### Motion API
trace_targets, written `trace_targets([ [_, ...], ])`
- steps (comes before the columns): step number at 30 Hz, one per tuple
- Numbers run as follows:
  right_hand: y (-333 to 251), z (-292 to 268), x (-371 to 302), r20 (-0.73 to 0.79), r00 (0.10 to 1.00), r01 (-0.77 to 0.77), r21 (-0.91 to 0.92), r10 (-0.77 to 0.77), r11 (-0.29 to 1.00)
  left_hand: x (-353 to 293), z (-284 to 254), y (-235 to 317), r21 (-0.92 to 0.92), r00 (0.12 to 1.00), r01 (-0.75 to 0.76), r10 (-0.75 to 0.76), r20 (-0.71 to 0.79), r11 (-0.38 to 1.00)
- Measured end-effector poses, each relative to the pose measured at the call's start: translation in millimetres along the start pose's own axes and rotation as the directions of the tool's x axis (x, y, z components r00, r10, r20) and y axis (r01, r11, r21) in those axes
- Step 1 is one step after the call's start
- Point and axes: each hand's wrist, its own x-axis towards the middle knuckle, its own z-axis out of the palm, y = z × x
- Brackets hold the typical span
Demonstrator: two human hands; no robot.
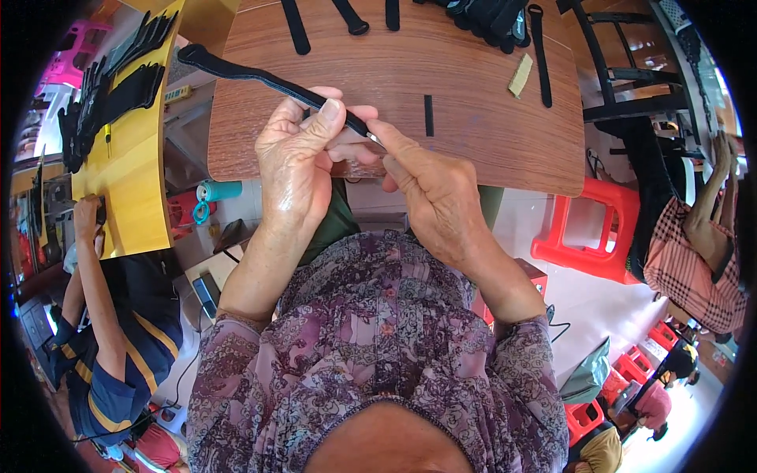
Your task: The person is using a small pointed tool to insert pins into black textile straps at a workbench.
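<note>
My left hand (296, 158) pinches a long black fabric strap (248, 75) between thumb and fingers, above the near part of the brown table. The strap's rounded, wider end sticks out to the far left, and its other end reaches toward my right hand (441, 193). My right fingers are closed at that end, around something small with a shiny tip (374, 137); most of it is hidden by the fingers. A short black strip (429, 116) lies on the table just beyond my right hand.
On the wooden table (260, 154) lie more black straps (295, 27), a pile of black straps (493, 22) and a pale yellow piece (520, 75). A red stool (587, 229) stands at the right. Another person's arm (98, 292) rests at a yellow table (138, 181) on the left.
</note>
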Motion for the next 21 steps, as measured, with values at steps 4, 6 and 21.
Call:
trace_targets([
  [4,-1.2,0.2,1.4,0.056,0.998,-0.014,0.059,0.011,0.998,0.5,-1.3,-1.6,0.006,0.999,-0.028,0.028,-0.034,1.000],
  [6,-1.3,0.6,1.1,0.086,0.996,-0.033,0.095,0.024,0.995,-0.2,-1.2,-1.5,0.011,0.998,-0.037,0.037,-0.047,0.999],
  [21,2.1,7.6,3.4,0.058,0.998,-0.028,0.275,0.013,0.961,-4.3,2.0,-1.1,0.013,0.995,-0.091,0.092,-0.040,0.996],
])
